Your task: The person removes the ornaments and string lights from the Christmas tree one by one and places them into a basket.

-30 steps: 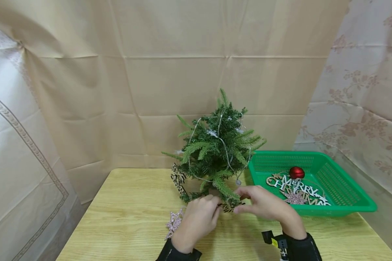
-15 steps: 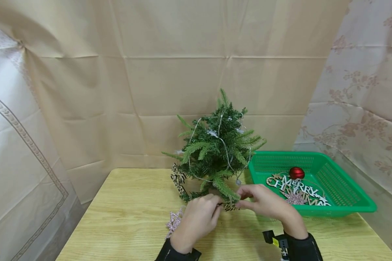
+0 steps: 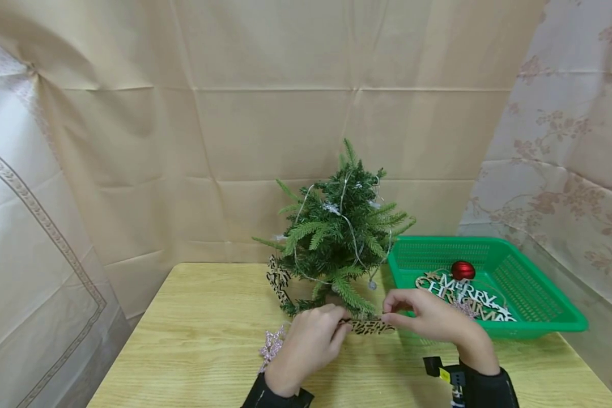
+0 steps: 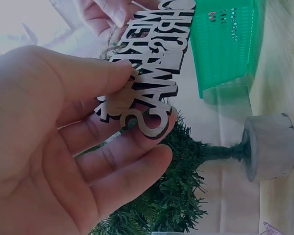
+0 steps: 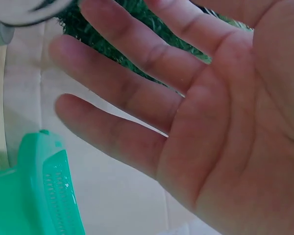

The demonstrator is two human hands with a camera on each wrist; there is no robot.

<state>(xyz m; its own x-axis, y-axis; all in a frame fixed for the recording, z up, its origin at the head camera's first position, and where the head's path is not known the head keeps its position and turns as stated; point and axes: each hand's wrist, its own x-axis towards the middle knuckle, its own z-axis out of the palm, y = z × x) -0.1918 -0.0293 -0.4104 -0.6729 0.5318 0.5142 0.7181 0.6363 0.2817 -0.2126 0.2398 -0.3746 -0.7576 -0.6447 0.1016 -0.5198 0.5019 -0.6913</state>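
we see left hand gripping sign, long axis crosswise in front of tree; right hand by sign's right end, hold unclear.

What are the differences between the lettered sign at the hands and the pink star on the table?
The lettered sign is made of joined wood-coloured letters with dark edges, while the pink star is pointed and glittery. The left hand grips the sign; the star rests on the table beside that hand. Both are outside the green basket.
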